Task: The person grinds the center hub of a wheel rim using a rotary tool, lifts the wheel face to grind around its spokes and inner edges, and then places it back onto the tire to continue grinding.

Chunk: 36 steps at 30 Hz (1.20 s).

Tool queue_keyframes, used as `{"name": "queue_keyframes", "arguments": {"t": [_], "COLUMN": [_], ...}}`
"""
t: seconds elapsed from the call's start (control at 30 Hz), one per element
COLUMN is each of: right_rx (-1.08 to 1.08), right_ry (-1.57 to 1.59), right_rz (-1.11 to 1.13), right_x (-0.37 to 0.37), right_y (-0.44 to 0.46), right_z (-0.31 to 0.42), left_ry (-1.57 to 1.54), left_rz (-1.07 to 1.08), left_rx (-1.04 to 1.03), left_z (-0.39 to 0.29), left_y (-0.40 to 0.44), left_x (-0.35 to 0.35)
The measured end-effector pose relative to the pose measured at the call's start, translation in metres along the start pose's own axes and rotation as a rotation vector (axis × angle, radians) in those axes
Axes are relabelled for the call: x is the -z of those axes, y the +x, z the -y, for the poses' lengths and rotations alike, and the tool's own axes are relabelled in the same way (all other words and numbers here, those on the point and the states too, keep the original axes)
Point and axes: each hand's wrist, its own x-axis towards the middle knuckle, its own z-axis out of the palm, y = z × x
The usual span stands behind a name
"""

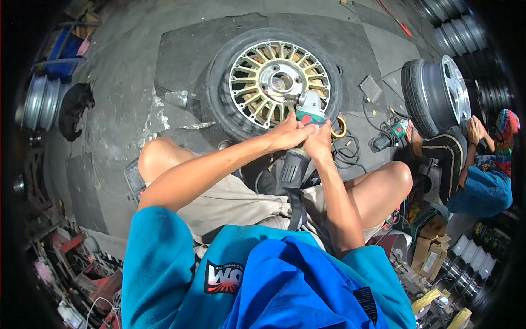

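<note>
Both of my hands grip an angle grinder with a silver head and a green-and-red body. My left hand closes on its near side from the left, and my right hand wraps it from the right, the two touching. The grinder's dark rear end points back toward my lap. Its head is over the lower right spokes of an alloy wheel, pale gold with a bare metal centre, which lies flat inside a black tire. I cannot tell whether the disc touches the metal.
A yellow tape roll and black cables lie right of the tire. Farther right, a co-worker in a blue shirt sits by an upright wheel. A black animal lies left, near stacked rims. A cardboard box stands lower right.
</note>
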Motion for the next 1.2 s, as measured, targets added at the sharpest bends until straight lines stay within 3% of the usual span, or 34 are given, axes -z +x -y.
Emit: {"name": "queue_keyframes", "arguments": {"t": [0.13,0.23,0.3,0.43,0.5,0.63,0.8,0.87,0.93,1.07,1.2], "right_rx": [0.013,0.013,0.012,0.045,0.040,0.055,0.093,0.092,0.066,0.073,0.053], "right_ry": [-0.157,-0.135,-0.164,-0.165,-0.118,-0.157,-0.193,-0.137,-0.137,-0.123,-0.132], "right_rz": [-0.115,-0.139,-0.051,-0.115,-0.057,-0.048,-0.006,0.012,-0.050,-0.039,-0.096], "right_x": [-0.002,0.004,0.007,0.000,0.005,0.012,0.042,0.048,0.044,0.024,0.018], "right_y": [-0.011,-0.020,-0.022,-0.026,-0.028,-0.025,-0.015,-0.018,-0.021,-0.006,-0.020], "right_z": [0.014,0.029,0.032,0.038,0.044,0.043,0.034,0.032,0.028,-0.001,0.018], "left_ry": [0.088,0.068,0.001,-0.018,0.008,-0.050,-0.238,-0.219,-0.014,0.030,0.034], "left_rz": [-0.039,0.061,0.054,0.041,0.057,0.149,0.171,0.153,0.298,0.231,0.162], "left_rx": [0.041,-0.045,-0.033,-0.088,0.025,0.022,-0.088,-0.061,0.069,0.052,0.014], "left_z": [-0.003,0.009,0.013,0.000,-0.017,-0.003,-0.004,-0.010,-0.010,-0.006,-0.023], "left_y": [0.000,0.009,0.005,-0.006,-0.019,-0.006,0.008,0.009,0.017,0.010,-0.013], "left_x": [0.000,0.003,0.002,0.009,0.012,0.007,-0.022,-0.026,-0.022,-0.011,-0.001]}}
